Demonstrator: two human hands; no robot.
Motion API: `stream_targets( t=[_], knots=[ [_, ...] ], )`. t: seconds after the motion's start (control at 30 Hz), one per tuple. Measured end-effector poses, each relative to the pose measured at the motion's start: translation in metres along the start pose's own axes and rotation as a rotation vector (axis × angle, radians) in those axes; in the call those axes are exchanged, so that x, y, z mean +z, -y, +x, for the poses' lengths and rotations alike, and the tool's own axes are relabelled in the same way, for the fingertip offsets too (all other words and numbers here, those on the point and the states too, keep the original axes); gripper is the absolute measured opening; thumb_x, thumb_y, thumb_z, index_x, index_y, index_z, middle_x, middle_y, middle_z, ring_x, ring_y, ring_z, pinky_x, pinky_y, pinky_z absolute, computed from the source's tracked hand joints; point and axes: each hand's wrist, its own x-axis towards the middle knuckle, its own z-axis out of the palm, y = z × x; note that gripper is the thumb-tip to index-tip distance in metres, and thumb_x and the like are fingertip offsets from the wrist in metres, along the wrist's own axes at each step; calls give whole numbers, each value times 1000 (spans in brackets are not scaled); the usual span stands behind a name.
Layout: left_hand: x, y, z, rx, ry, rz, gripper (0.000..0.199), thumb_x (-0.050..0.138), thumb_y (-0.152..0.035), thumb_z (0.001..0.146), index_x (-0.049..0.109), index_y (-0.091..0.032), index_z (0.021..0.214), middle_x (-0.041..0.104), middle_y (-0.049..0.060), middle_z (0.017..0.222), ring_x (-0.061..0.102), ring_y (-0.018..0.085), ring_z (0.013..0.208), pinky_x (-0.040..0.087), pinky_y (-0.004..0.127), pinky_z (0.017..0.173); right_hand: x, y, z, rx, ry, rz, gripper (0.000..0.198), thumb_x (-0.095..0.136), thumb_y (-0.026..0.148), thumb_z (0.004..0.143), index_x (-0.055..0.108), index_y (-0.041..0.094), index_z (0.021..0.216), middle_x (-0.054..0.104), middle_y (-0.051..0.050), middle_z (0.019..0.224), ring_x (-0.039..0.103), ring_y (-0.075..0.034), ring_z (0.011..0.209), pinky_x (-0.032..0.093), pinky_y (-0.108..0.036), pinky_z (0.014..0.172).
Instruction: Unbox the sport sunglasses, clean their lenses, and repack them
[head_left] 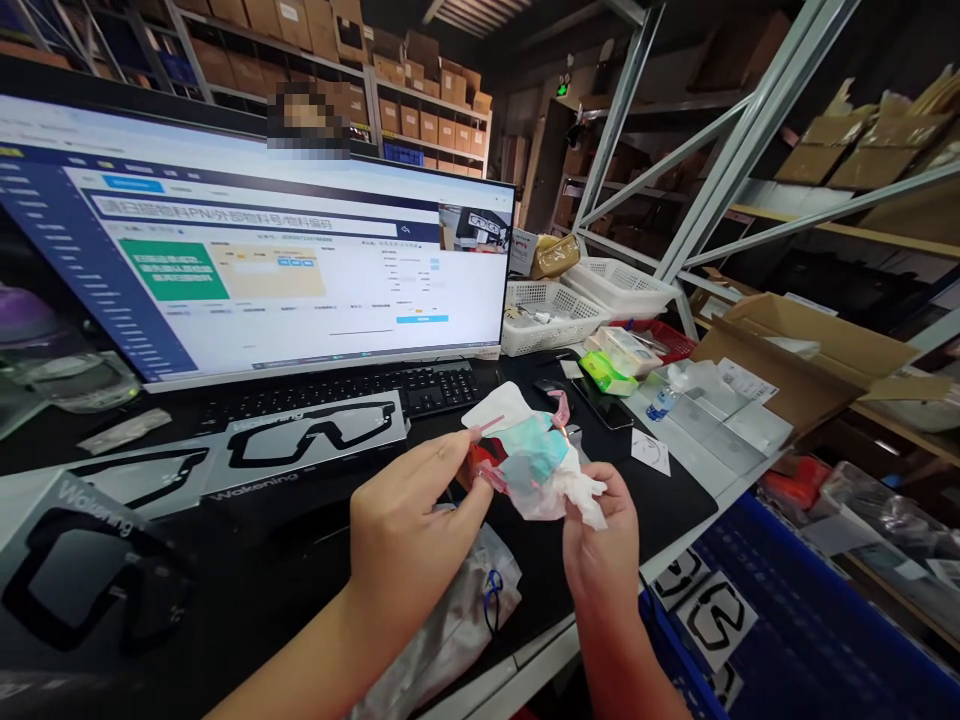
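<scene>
Above the desk's black mat, both hands hold a bundle of crumpled thin wrapping (536, 465) in white, teal and red. My left hand (412, 510) pinches its red and pink strips between thumb and fingers. On the other side, my right hand (604, 540) is closed on the bundle's white, tissue-like end; some fingertips are hidden behind it. What the bundle contains, if anything, cannot be made out. Under my left wrist lies a clear plastic bag (465, 620) with a blue tie.
A monitor (300, 270) and keyboard (435, 385) stand behind, with Wakening goggle boxes (315, 440) to the left. Further right are a phone (604, 405), a small bottle (664, 400), white baskets (555, 315) and an open carton (810, 350). A blue bin (810, 610) sits below the desk edge.
</scene>
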Motion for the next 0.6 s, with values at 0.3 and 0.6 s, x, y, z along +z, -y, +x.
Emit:
stream_targets(
  t=[0.3, 0.6],
  knots=[
    [3, 2, -7, 2, 11, 0, 19, 69, -12, 84, 75, -11, 102, 79, 8, 98, 75, 16, 85, 58, 24, 85, 20, -15, -36, -4, 171, 161, 18, 81, 21, 78, 64, 22, 80, 66, 5, 69, 58, -9, 59, 46, -18, 57],
    [-2, -3, -9, 272, -32, 165, 32, 76, -5, 79, 69, -5, 111, 80, 15, 99, 77, 23, 85, 57, 30, 79, 41, -16, -34, 36, 36, 256, 40, 92, 12, 62, 57, 22, 78, 73, 4, 72, 69, -13, 64, 55, -22, 62]
  ],
)
